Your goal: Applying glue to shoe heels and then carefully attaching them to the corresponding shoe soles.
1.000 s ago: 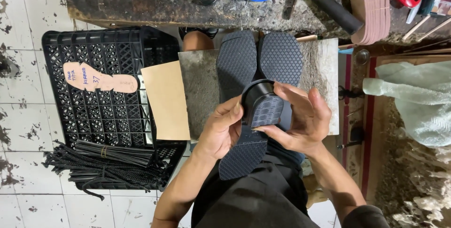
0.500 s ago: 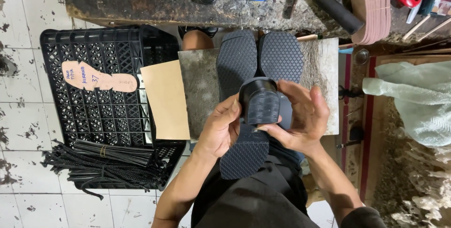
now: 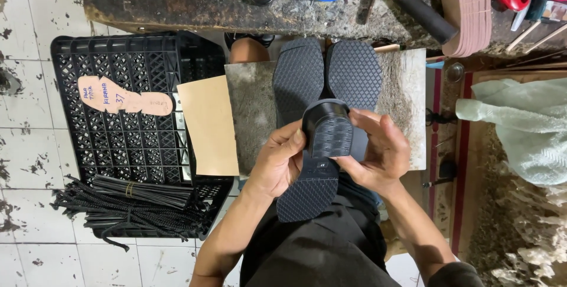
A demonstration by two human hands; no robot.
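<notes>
So both hands, left hand [image 3: 282, 166] and right hand [image 3: 378, 154], are clamped on the black heeled sole [image 3: 316, 172], heel block at 12 o'clock. Looks stiff, grippy rubber, probably light; best held by the edges.

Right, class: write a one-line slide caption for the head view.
Both hands, left hand and right hand, hold a black heeled sole over a stone slab beside a crate.

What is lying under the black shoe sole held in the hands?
Under the held sole, two more black soles rest on a grey slab; their near ends are hidden by the sole and both hands.
</notes>
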